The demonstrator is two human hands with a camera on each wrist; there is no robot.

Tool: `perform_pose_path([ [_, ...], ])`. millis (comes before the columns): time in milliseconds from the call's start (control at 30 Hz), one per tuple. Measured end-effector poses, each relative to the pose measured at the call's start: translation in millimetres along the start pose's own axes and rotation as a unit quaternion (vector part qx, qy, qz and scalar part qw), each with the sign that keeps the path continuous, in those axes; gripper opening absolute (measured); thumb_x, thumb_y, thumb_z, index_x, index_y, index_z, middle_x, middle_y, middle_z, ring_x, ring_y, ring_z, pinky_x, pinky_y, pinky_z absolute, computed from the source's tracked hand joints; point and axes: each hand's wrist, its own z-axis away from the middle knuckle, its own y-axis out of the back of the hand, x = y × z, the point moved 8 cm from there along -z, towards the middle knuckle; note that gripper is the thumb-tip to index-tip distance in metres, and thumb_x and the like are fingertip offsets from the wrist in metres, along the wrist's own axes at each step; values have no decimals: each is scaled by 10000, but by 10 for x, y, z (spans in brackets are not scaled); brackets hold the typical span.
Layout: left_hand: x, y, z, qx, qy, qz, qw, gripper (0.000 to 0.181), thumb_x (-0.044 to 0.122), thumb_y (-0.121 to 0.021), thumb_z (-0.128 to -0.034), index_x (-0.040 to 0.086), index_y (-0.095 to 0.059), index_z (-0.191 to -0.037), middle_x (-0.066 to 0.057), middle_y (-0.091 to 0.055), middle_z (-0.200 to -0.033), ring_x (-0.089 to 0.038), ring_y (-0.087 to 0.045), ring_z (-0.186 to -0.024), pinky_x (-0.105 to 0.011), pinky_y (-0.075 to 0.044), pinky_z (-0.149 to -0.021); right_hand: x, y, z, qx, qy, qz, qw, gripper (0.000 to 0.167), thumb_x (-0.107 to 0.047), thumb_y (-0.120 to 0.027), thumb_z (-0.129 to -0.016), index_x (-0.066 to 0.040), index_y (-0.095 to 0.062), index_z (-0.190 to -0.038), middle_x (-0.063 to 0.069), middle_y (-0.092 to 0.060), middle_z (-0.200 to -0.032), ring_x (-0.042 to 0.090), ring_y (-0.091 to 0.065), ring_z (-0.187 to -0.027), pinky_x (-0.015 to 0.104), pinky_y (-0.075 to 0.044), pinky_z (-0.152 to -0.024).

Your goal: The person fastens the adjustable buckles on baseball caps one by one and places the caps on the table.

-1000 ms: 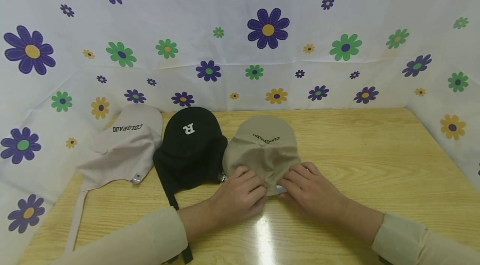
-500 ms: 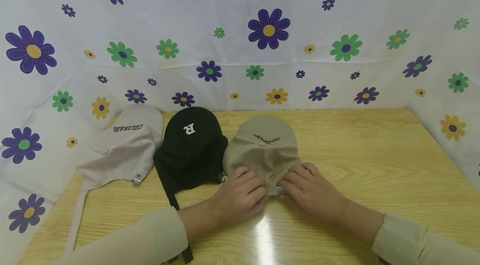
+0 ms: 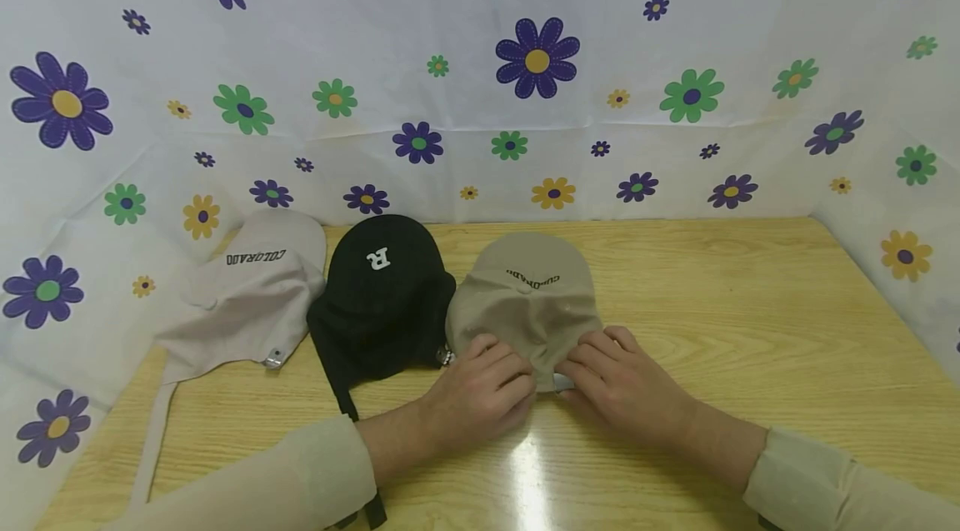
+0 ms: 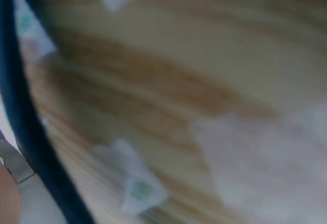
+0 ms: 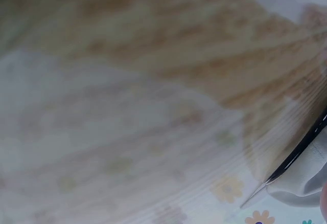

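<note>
A tan baseball cap [image 3: 525,306] with COLORADO lettering lies on the table, its brim at the far side and the lettering upside down to me. My left hand [image 3: 483,385] pinches its near edge on the left with curled fingers. On the right of that edge my right hand [image 3: 622,381] pinches the fabric, the thumb hidden underneath. Between the hands a small silvery-white piece [image 3: 562,382] shows at the edge; I cannot tell what it is. In the right wrist view only a fingertip [image 5: 324,203] and a bit of grey-looking cloth [image 5: 301,178] appear.
Left of the tan cap lies a black cap [image 3: 386,306] with a white R, its strap running under my left forearm. Beyond it is a pale pink cap [image 3: 255,289] with a long strap and metal buckle [image 3: 274,358]. A flowered cloth [image 3: 450,97] hangs behind the table [image 3: 750,306].
Both hands stay at the cap's near edge. The silvery piece beside the right hand shifts very slightly; the caps keep their places.
</note>
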Motion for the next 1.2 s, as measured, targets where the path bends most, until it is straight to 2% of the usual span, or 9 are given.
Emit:
perform_pose_path([
  [167, -15, 29, -9, 131, 69, -113, 9998, 110, 117, -594, -902, 136, -646, -807, 26, -638, -854, -158, -593, -787, -351, -446, -808, -5, -1, -3, 25, 31, 16, 10000, 304, -340, -488, -1036, -110, -686, -1022, -1, -646, -977, 214, -582, -954, 371, -423, -848],
  [400, -9, -15, 9, -236, 74, 144, 9996, 83, 117, -638, -892, 144, -666, -819, 32, -645, -901, -145, -603, -840, -330, -446, -836, -6, 8, -7, 55, -11, 51, 10000, 331, -355, -475, -1037, -99, -686, -1029, 13, -657, -1006, 223, -582, -971, 373, -424, -850],
  [767, -49, -30, 19, -260, 286, 100, 9992, 55, 160, -695, -856, 159, -661, -813, 42, -643, -871, -144, -592, -830, -330, -440, -832, -13, 3, -4, 179, 20, 80, 9998, 342, -364, -456, -1047, -108, -681, -1017, 6, -655, -1000, 225, -585, -968, 372, -425, -844],
  [1200, -38, -34, 14, -300, 218, 1, 9993, 61, 164, -689, -870, 163, -679, -809, 47, -657, -868, -141, -599, -829, -325, -442, -833, -14, -12, -4, 69, -38, 74, 9999, 342, -357, -455, -1048, -101, -681, -1036, 10, -657, -1027, 226, -580, -988, 372, -421, -852],
])
